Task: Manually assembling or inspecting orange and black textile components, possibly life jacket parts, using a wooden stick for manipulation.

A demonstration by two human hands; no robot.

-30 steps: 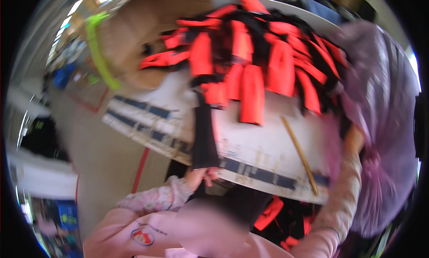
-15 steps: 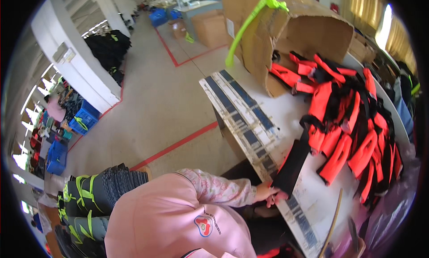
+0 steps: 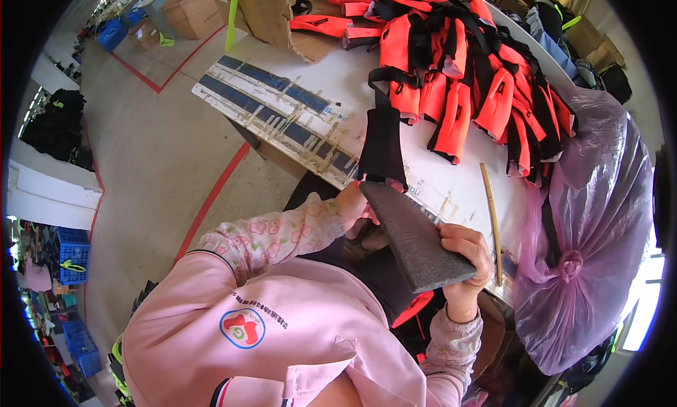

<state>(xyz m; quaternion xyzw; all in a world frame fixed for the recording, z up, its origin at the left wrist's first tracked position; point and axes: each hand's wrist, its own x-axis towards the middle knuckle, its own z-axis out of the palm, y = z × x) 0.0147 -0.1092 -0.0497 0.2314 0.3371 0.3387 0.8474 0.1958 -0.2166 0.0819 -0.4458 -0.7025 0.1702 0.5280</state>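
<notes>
My left hand [image 3: 352, 207] pinches the near end of a black fabric sleeve [image 3: 383, 146], which lies over the table's near edge with a strap loop at its far end. In my right hand [image 3: 467, 257] is a dark grey foam pad [image 3: 416, 234], a flat tapered slab, gripped at its wide end with fingers on top. The pad's far corner meets the near end of the sleeve beside my left fingers. Whether it is inside the sleeve cannot be made out. Beyond lies a heap of orange-and-black fabric pieces [image 3: 451, 118], similar in shape.
The white table [image 3: 331, 75] has worn blue strips and tape along its edge. A thin wooden stick [image 3: 491, 220] lies at the right. Beside it bulges a knotted purple plastic bag [image 3: 599, 174]. An open cardboard box [image 3: 271, 19] stands at the back. Red lines [image 3: 218, 195] mark the floor.
The view has swung right and down toward the table. My right hand has come into view with the foam pad raised to the sleeve's end. My left hand still holds the sleeve.
</notes>
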